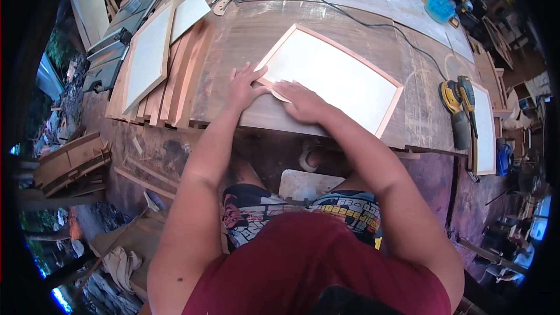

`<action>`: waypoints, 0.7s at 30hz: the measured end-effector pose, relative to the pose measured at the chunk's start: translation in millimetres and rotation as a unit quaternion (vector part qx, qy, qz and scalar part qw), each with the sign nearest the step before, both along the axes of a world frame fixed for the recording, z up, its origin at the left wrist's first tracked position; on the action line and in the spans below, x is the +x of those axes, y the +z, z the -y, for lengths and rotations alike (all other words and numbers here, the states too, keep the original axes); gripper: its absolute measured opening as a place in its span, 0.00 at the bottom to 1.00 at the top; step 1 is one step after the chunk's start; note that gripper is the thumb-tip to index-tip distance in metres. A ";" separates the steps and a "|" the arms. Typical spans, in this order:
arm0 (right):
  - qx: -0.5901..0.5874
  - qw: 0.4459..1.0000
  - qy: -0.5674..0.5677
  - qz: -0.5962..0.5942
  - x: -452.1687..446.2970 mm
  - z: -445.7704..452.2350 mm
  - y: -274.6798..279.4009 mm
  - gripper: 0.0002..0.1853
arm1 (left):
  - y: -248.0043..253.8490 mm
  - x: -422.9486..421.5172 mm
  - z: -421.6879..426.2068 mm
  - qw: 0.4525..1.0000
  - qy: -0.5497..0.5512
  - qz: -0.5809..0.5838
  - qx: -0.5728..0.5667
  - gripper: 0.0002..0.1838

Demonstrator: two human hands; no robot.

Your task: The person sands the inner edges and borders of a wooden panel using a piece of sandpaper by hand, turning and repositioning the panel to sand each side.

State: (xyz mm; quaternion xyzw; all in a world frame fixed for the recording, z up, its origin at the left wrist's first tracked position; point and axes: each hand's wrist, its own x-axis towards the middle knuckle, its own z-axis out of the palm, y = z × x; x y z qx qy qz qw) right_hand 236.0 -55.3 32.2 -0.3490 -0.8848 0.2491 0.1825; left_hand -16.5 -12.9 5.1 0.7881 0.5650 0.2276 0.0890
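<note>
A white panel with a light wooden frame point(335, 76) lies slantwise on the workbench. At its near left corner is my left hand point(245, 86), thumb and fingers around the frame's edge. My right hand point(302, 102) rests just beside it on the near rail, fingers laid together over a thin pale piece that looks like sandpaper point(281, 95). Only a curled edge of that piece shows; the rest is under my fingers.
Framed panels point(149, 58) lean on stacked boards point(185, 76) at the left. A yellow-and-black sander point(458, 102) sits at the right, beside another framed panel point(484, 131). A black cord point(373, 25) crosses the bench point(245, 35). A blue container point(440, 7) stands far right.
</note>
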 end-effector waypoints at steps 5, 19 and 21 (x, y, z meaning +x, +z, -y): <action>-0.033 0.999 0.009 0.003 37.7 21.1 5.1 0.34 | 4.2 3.2 2.8 0.999 0.027 -0.013 -0.013 0.39; -0.020 1.000 0.000 -0.004 -25.9 -19.8 7.2 0.33 | -6.9 -3.2 -5.5 1.000 0.015 0.016 0.001 0.38; -0.022 1.000 0.003 0.003 -17.8 -11.1 5.8 0.32 | -6.8 -0.7 -4.2 1.000 0.018 0.026 -0.004 0.38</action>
